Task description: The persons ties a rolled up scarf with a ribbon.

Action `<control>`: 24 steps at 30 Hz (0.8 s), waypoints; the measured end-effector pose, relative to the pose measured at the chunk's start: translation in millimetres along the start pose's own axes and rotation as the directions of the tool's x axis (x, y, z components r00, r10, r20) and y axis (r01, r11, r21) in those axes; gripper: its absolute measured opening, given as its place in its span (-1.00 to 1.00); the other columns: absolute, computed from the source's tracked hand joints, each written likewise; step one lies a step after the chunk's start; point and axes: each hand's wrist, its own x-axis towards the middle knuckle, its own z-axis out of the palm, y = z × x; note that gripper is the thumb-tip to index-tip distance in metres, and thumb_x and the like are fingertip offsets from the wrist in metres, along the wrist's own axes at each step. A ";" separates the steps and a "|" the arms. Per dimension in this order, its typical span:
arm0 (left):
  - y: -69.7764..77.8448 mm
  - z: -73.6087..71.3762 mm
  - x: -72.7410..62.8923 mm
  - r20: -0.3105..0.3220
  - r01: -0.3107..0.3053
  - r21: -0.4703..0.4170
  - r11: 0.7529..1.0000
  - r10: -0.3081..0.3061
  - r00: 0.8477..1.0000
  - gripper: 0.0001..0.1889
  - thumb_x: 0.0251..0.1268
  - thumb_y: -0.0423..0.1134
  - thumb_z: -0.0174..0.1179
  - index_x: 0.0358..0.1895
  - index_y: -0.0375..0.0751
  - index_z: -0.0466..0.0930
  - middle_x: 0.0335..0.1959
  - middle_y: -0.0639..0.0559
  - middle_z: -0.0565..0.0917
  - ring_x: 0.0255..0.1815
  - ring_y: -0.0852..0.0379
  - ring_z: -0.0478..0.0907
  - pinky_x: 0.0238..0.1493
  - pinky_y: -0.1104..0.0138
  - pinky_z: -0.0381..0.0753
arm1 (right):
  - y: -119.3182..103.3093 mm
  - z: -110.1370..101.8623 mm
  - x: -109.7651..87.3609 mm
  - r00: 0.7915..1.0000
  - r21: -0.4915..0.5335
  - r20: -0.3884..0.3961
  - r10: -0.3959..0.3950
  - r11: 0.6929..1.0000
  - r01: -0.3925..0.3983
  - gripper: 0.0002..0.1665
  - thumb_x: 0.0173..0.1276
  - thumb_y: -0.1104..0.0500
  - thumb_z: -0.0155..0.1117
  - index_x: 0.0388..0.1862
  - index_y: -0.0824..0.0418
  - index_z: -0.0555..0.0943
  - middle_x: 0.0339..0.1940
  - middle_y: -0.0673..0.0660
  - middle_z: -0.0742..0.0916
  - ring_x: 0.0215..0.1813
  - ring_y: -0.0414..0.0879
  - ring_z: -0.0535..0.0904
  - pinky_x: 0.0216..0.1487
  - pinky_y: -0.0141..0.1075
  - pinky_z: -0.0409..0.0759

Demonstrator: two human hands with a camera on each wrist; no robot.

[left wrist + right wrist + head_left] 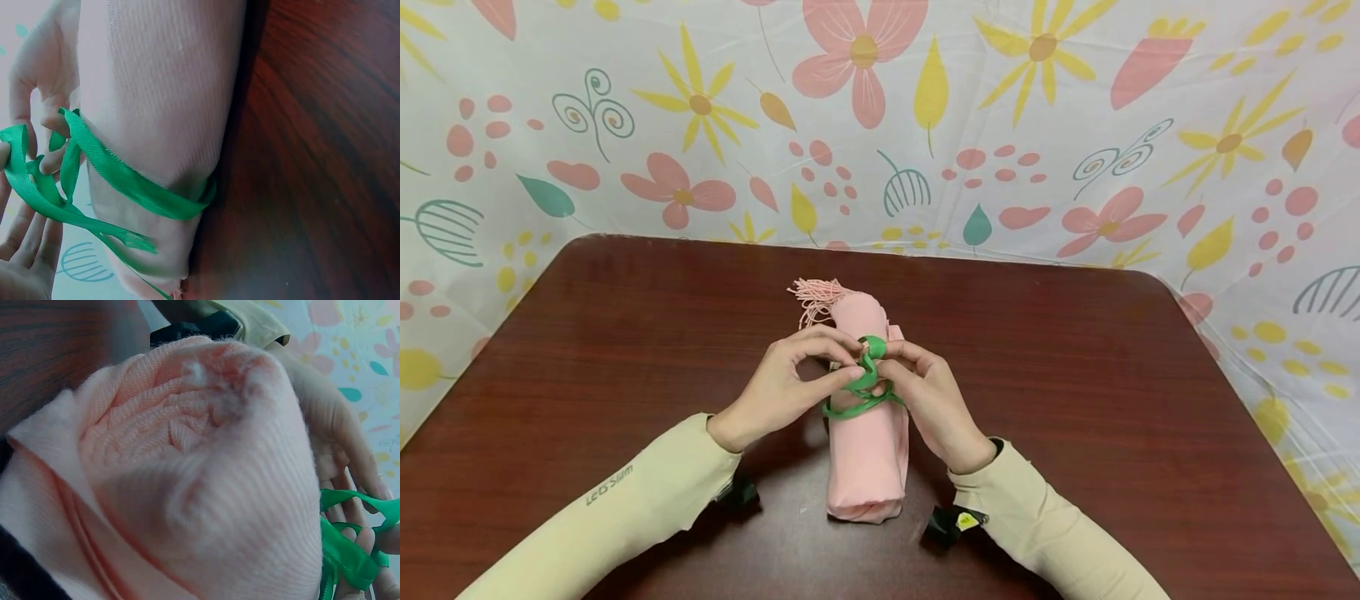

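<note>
The green ribbon (134, 187) is pinched by the left hand (778, 382) and, apparently though partly hidden, the right hand (936, 406) over the pink cloth roll (865, 467) on the counter (1060, 400). If an end is let slip, the roll could be loosened.

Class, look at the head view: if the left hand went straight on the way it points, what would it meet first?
Past the green ribbon it holds, the left hand would probably meet the right hand first, facing it above the pink roll; the depth between them is unclear.
</note>
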 end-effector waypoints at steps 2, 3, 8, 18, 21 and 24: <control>-0.7 1.2 0.0 0.000 0.008 -0.025 1.000 -0.008 1.000 -0.97 0.17 -0.33 0.33 -0.33 -0.18 0.68 -0.07 0.00 0.66 0.05 0.10 0.56 -0.02 0.23 0.58 | -0.1 -0.1 -0.7 1.000 0.005 0.004 -0.002 1.000 0.002 -0.71 0.28 0.31 0.11 -0.03 0.37 0.56 -0.24 0.02 0.69 -0.36 -0.17 0.54 -0.20 -0.38 0.55; -0.8 1.7 -0.1 0.002 0.014 -0.038 0.999 -0.013 1.000 -0.96 0.17 -0.33 0.33 -0.34 -0.20 0.67 -0.07 -0.01 0.66 0.05 0.10 0.57 -0.04 0.22 0.59 | 0.0 -0.3 -1.0 1.000 0.006 0.007 -0.004 1.000 0.004 -0.70 0.29 0.31 0.11 -0.02 0.37 0.56 -0.24 0.02 0.69 -0.35 -0.17 0.54 -0.20 -0.38 0.55; -2.0 3.1 -0.1 0.012 0.036 -0.065 0.997 -0.035 0.999 -0.93 0.19 -0.32 0.32 -0.37 -0.22 0.63 -0.07 -0.03 0.65 0.03 0.09 0.59 -0.02 0.24 0.60 | 0.0 -1.4 -2.0 1.000 0.012 0.026 -0.018 1.000 0.017 -0.71 0.33 0.26 0.13 -0.02 0.37 0.56 -0.22 0.02 0.68 -0.32 -0.18 0.55 -0.17 -0.38 0.55; -2.7 3.4 0.6 0.011 0.050 -0.037 0.998 -0.050 0.999 -0.92 0.15 -0.33 0.35 -0.39 -0.13 0.62 -0.16 0.00 0.64 -0.05 0.11 0.57 -0.12 0.34 0.59 | -1.7 -2.8 -4.5 0.997 0.045 0.066 -0.051 0.998 0.048 -0.67 0.35 0.19 0.19 0.00 0.38 0.53 -0.12 0.04 0.69 -0.26 -0.19 0.57 -0.17 -0.39 0.54; -1.7 4.0 0.8 0.014 0.063 -0.026 0.998 -0.062 0.998 -0.92 0.14 -0.32 0.36 -0.40 -0.12 0.63 -0.17 0.02 0.63 -0.09 0.13 0.57 -0.14 0.34 0.58 | -1.2 -3.4 -5.3 0.994 0.041 0.089 -0.068 0.997 0.065 -0.64 0.31 0.20 0.23 0.01 0.40 0.53 -0.16 0.04 0.70 -0.20 -0.18 0.59 -0.14 -0.38 0.56; -2.1 4.6 0.8 0.025 0.078 -0.025 0.997 -0.077 0.997 -0.92 0.14 -0.31 0.36 -0.40 -0.12 0.63 -0.17 0.04 0.63 -0.10 0.14 0.57 -0.10 0.32 0.58 | -1.0 -4.1 -5.9 0.991 0.042 0.102 -0.082 0.996 0.078 -0.64 0.28 0.23 0.25 0.00 0.40 0.54 -0.20 0.04 0.70 -0.14 -0.16 0.60 -0.09 -0.36 0.56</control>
